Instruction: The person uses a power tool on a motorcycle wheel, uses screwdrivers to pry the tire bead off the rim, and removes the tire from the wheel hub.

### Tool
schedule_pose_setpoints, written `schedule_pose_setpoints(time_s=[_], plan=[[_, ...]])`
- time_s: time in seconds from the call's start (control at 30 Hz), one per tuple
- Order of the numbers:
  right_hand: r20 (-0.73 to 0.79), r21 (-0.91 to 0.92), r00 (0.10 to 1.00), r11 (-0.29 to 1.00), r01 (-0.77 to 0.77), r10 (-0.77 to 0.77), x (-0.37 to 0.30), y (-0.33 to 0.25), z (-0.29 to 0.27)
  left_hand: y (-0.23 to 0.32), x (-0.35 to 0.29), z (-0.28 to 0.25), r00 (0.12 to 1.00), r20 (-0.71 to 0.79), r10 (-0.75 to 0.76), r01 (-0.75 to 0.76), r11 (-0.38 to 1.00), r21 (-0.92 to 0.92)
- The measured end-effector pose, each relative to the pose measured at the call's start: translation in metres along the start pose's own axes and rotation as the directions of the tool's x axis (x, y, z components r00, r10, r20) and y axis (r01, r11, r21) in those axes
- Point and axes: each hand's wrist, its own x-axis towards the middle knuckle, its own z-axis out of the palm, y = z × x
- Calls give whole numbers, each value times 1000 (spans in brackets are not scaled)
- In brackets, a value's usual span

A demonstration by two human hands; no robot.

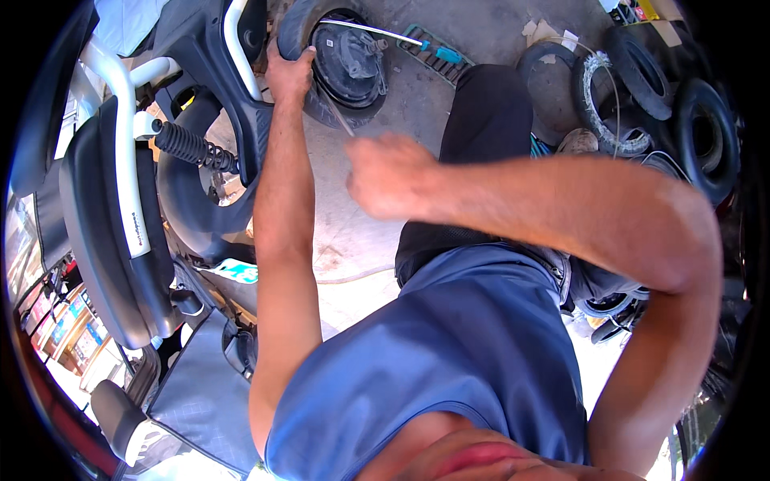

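Observation:
A small wheel with a black tire [298, 28] and a dark hub [346, 64] lies on the floor at the top. My left hand [289, 76] grips the tire's near left side, its thumb toward the hub. My right hand [391, 176], slightly blurred, is closed in a fist around a thin metal rod [341, 118]. The rod slants up to the wheel's near edge; the part inside my fist is hidden. A long-shafted screwdriver with a teal handle [439, 51] reaches across the wheel's far side, its shaft tip at the tire's inner edge. Neither hand touches it.
A dark slotted tray [409, 54] lies under the screwdriver handle. Several loose tires [706, 136] are at the right. A vehicle with a white tubular frame [120, 144], a shock absorber [192, 148] and a wheel [188, 216] stands close at the left. My bent knee [489, 104] is beside my right hand.

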Motion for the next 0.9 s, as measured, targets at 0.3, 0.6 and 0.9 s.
schedule_pose_setpoints(time_s=[0.3, 0.6, 0.9], plan=[[91, -391, 996, 920, 25, 11, 13, 4, -74, -5, 1, 4, 1000, -29, 7, -8, 999, -40], [-33, -932, 784, 303, 200, -619, 44, 75, -124, -26, 9, -8, 999, 19, 43, -41, 993, -114], [-421, -737, 896, 630, -244, -145, 165, 269, -67, -5, 5, 1, 999, 32, 24, -20, 989, -145]])
